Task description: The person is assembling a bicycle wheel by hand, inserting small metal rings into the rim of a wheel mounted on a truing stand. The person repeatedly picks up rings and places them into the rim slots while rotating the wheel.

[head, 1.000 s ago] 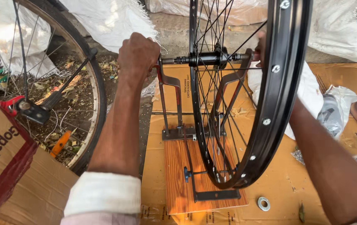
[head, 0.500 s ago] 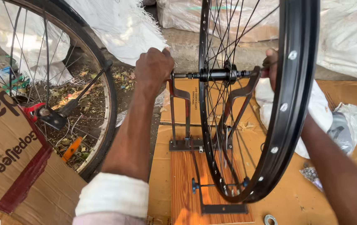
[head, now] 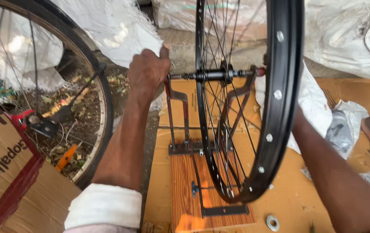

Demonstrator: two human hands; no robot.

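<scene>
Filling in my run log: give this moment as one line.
left hand on axle end | right hand hidden behind black rim | wheel upright in truing stand

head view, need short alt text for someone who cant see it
A black bicycle rim stands upright in a truing stand on a wooden board. The left hand grips one axle end; the right arm reaches behind the rim, its hand hidden.

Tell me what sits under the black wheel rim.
Under the black rim sit a metal stand on a wooden board over cardboard. The right hand is hidden behind the rim.
</scene>
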